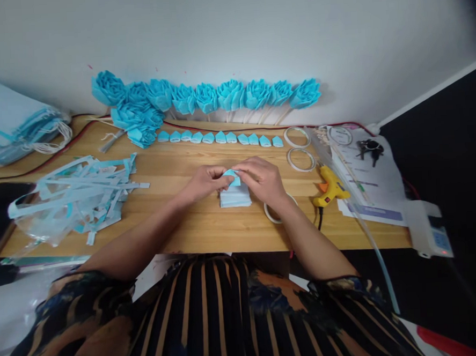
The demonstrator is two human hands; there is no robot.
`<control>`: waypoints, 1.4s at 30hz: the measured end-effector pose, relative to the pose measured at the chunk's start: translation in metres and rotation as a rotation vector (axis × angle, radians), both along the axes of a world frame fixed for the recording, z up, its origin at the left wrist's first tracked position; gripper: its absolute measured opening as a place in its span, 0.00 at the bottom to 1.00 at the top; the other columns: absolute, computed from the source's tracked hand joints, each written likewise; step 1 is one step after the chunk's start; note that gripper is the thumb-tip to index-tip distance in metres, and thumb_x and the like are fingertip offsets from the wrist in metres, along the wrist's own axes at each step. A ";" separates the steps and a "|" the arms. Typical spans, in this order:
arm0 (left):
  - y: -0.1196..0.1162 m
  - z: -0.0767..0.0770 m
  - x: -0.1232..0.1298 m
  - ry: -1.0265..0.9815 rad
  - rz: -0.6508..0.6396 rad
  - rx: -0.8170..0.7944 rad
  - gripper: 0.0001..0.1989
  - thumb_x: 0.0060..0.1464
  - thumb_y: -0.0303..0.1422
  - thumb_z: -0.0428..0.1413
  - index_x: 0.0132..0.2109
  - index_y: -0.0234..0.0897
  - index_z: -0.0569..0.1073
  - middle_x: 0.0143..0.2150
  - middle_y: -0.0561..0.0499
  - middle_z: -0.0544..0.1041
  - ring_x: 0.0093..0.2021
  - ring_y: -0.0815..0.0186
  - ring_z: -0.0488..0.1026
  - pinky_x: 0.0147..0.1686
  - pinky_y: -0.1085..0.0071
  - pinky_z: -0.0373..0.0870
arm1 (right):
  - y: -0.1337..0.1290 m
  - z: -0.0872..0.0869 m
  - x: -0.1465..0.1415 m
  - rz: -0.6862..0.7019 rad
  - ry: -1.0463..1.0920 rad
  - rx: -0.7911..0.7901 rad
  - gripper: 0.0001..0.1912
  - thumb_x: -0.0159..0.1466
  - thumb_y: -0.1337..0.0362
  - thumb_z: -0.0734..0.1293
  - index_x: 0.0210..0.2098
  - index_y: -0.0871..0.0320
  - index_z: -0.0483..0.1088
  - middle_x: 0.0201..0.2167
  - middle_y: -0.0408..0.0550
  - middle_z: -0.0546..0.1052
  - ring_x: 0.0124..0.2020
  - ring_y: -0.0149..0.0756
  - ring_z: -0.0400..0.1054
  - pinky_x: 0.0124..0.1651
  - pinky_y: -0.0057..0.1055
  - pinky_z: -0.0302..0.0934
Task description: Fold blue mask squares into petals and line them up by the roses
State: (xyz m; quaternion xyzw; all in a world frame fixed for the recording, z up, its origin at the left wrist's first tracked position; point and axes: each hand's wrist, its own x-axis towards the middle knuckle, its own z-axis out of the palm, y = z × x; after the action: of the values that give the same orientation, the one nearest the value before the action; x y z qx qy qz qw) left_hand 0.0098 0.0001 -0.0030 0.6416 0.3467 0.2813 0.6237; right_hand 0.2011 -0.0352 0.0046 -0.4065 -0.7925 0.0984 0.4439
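Between the fingers of both hands is a small folded piece of light-blue fabric (233, 179). My left hand (206, 181) pinches its left side, thumb on the near face. At its upper right edge, my right hand (262, 177) closes thumb and fingers on the same piece. Just below the hands lies a stack of pale cut fabric pieces (235, 198). A roll of tape (273, 217) lies flat on the table, partly hidden by my right forearm. Beyond the hands runs a row of folded blue petals (220, 137).
Blue fabric flowers (207, 97) on sticks lean against the wall. Scrap strips (81, 190) heap at left, near a dark phone-like object (0, 214). Tape rolls (301, 159), a yellow glue gun (330, 187), papers (367, 175) and keys (371, 149) lie at right.
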 end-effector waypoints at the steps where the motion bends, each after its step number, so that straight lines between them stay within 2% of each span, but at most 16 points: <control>1: 0.000 0.001 0.000 -0.007 0.006 -0.005 0.15 0.49 0.41 0.60 0.25 0.34 0.70 0.22 0.55 0.70 0.23 0.74 0.65 0.26 0.76 0.63 | 0.000 -0.001 0.001 0.003 -0.022 0.026 0.10 0.67 0.68 0.63 0.40 0.54 0.78 0.35 0.46 0.81 0.38 0.35 0.73 0.42 0.33 0.66; 6: -0.001 0.004 0.000 -0.019 0.036 -0.028 0.15 0.47 0.42 0.63 0.27 0.34 0.72 0.22 0.55 0.71 0.24 0.74 0.65 0.27 0.75 0.64 | 0.002 -0.004 0.004 -0.007 -0.104 0.088 0.14 0.67 0.70 0.62 0.44 0.51 0.78 0.38 0.46 0.81 0.39 0.34 0.74 0.42 0.34 0.68; 11: 0.000 0.004 -0.001 -0.021 0.040 -0.032 0.14 0.48 0.41 0.62 0.28 0.34 0.72 0.23 0.55 0.72 0.24 0.74 0.66 0.28 0.76 0.65 | 0.002 -0.004 0.003 0.001 -0.117 0.144 0.15 0.68 0.70 0.61 0.45 0.50 0.78 0.39 0.45 0.81 0.39 0.34 0.74 0.42 0.33 0.68; 21: -0.001 0.002 0.000 -0.045 0.031 -0.016 0.16 0.51 0.43 0.60 0.28 0.35 0.71 0.23 0.54 0.71 0.25 0.73 0.66 0.28 0.75 0.65 | 0.002 -0.002 0.003 -0.014 -0.113 -0.036 0.17 0.67 0.68 0.60 0.45 0.46 0.79 0.40 0.45 0.81 0.40 0.37 0.73 0.44 0.39 0.68; 33: -0.001 0.001 0.000 -0.074 0.048 -0.043 0.19 0.49 0.48 0.62 0.29 0.34 0.72 0.23 0.55 0.71 0.25 0.73 0.66 0.28 0.75 0.64 | 0.001 -0.002 0.001 0.002 -0.094 -0.006 0.17 0.67 0.68 0.60 0.45 0.50 0.79 0.40 0.49 0.82 0.41 0.38 0.74 0.45 0.38 0.67; 37: -0.001 0.002 0.000 -0.064 0.073 -0.050 0.18 0.47 0.46 0.63 0.28 0.34 0.71 0.23 0.55 0.71 0.24 0.73 0.66 0.28 0.75 0.65 | -0.002 -0.001 -0.001 -0.016 0.036 -0.141 0.16 0.68 0.66 0.60 0.47 0.49 0.78 0.40 0.47 0.81 0.41 0.36 0.73 0.46 0.38 0.67; 40: -0.001 0.003 0.000 -0.062 0.107 -0.033 0.18 0.47 0.46 0.62 0.27 0.34 0.71 0.23 0.54 0.72 0.24 0.73 0.66 0.28 0.75 0.65 | -0.002 -0.002 -0.001 -0.024 0.267 -0.367 0.16 0.68 0.61 0.61 0.53 0.50 0.74 0.40 0.45 0.80 0.40 0.34 0.73 0.47 0.36 0.67; 42: -0.001 0.004 0.000 -0.058 0.128 -0.012 0.19 0.47 0.47 0.62 0.26 0.34 0.70 0.22 0.54 0.71 0.24 0.73 0.66 0.28 0.74 0.65 | -0.001 -0.003 0.000 -0.001 0.394 -0.536 0.17 0.67 0.55 0.62 0.52 0.52 0.74 0.38 0.45 0.79 0.38 0.33 0.72 0.43 0.33 0.68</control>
State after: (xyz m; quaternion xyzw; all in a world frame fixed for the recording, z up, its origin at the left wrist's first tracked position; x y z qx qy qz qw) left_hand 0.0094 -0.0004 0.0013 0.6059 0.3705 0.3371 0.6181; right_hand 0.2016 -0.0363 0.0017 -0.4825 -0.6370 0.3799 0.4660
